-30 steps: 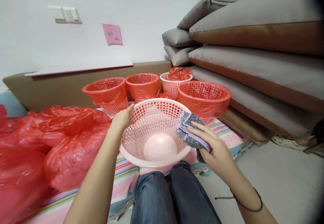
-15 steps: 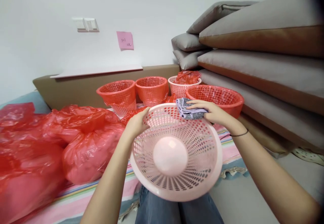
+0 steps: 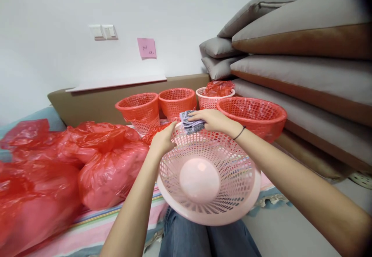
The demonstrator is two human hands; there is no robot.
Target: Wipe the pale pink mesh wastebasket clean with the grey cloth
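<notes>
A pale pink plastic basket (image 3: pixel 200 214) with slotted sides rests tilted above my lap, its open mouth facing me. My left hand (image 3: pixel 164 141) grips the upper left of its rim, the thumb on the inner side. A folded grey and purple cloth (image 3: pixel 192 123) lies against the far rim, held under the fingers of my right hand (image 3: pixel 212 120). The two hands are close together at the top of the basket. The cloth's underside and the left fingers behind the rim are hidden.
Red plastic bags (image 3: pixel 113 172) with pink contents fill the left. Beyond my basket stand red baskets (image 3: pixel 139 108) and a white basket (image 3: pixel 207 101) holding red plastic. A wide red basket (image 3: pixel 252 113) is at right, beside stacked grey cushions (image 3: pixel 290 71). A striped sheet (image 3: pixel 104 226) lies beneath.
My right hand has slid the cloth leftward along the far rim, closer to my left hand. The left hand keeps its hold, and the whole view has shifted slightly.
</notes>
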